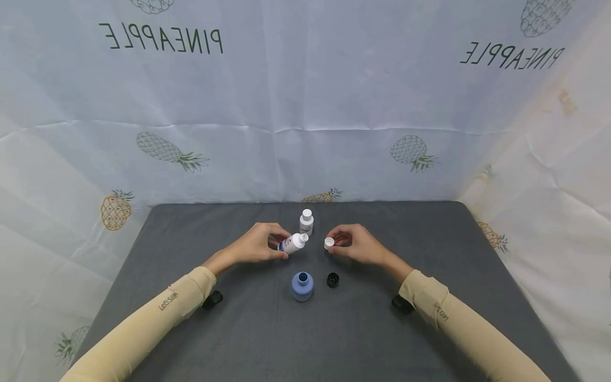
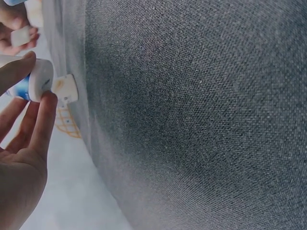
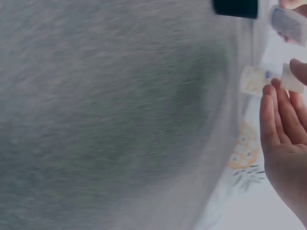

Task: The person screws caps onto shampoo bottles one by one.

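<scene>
My left hand (image 1: 260,244) grips a white bottle (image 1: 292,243) with a blue label. It is uncapped and tilted, its open mouth up and to the right. Thumb and fingertips hold it near its base, as the left wrist view shows. To its right, my right hand (image 1: 358,245) pinches a white screw cap (image 1: 329,243) between thumb and fingers, apart from the bottle. Behind and between the hands stands a second white bottle (image 1: 306,224), upright with its white cap on. Nearer me, a blue bottle (image 1: 302,289) stands upright with an open mouth.
A black cap (image 1: 332,280) lies on the dark grey table (image 1: 353,339), right of the blue bottle. Black wrist devices (image 1: 212,300) show by the sleeves. Behind the table hangs a pale curtain (image 1: 305,95) printed with pineapples.
</scene>
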Tool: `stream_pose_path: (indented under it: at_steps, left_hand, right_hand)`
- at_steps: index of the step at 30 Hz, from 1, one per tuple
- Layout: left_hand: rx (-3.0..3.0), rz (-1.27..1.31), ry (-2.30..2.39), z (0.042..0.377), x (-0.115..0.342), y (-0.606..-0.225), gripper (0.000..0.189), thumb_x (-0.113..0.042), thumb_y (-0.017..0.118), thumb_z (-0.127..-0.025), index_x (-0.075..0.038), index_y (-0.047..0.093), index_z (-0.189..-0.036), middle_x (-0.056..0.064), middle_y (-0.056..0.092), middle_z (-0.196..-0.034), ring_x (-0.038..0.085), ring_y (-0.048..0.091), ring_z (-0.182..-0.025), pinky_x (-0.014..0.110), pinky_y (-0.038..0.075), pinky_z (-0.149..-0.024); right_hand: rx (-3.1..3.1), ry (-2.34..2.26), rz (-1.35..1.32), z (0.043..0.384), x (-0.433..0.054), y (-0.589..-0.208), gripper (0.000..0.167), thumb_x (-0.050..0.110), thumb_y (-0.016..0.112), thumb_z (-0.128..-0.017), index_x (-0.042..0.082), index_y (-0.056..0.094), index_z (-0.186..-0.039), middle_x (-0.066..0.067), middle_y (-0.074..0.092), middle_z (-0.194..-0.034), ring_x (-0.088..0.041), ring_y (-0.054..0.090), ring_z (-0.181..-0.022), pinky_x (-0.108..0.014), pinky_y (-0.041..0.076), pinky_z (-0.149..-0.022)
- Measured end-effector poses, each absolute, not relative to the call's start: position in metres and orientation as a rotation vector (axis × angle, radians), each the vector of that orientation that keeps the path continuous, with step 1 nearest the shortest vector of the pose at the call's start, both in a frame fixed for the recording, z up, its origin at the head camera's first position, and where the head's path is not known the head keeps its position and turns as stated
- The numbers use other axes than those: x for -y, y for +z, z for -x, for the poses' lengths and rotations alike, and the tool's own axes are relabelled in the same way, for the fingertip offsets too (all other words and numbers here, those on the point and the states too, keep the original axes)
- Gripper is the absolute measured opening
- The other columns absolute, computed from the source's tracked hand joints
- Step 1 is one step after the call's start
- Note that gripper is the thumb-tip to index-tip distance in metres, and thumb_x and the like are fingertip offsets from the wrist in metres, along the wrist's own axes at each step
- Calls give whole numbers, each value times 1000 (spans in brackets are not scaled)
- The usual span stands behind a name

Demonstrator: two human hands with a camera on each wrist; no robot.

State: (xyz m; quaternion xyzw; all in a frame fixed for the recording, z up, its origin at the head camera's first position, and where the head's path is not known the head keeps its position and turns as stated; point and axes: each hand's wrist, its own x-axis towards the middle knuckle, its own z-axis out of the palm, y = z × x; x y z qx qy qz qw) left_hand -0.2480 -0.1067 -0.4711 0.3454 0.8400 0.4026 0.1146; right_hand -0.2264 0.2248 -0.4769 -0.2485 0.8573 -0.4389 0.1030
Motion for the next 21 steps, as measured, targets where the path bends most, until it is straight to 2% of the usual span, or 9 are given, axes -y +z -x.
stream_pose_path:
  at_steps: [10, 21]
  left_hand:
    - [-2465, -1029, 1180, 247, 107, -472, 40, -10, 93, -86, -2, 80, -123, 12, 76, -113, 21, 76, -104, 28, 68, -91]
    - [-2469, -1043, 1148, 245, 108, -470, 40, -10, 92, -87, -2, 80, -124, 11, 76, -113, 20, 76, -103, 27, 68, -90]
  right_hand:
    - [-2587, -1250, 826, 220, -204, -450, 26, 15, 84, -95, 14, 78, -120, -3, 80, -116, -17, 74, -104, -51, 65, -100]
    - [-2592, -1211, 832, 220, -188, -453, 25, 20, 84, -97, 13, 79, -120, -2, 81, -115, -17, 74, -104, -51, 65, -102]
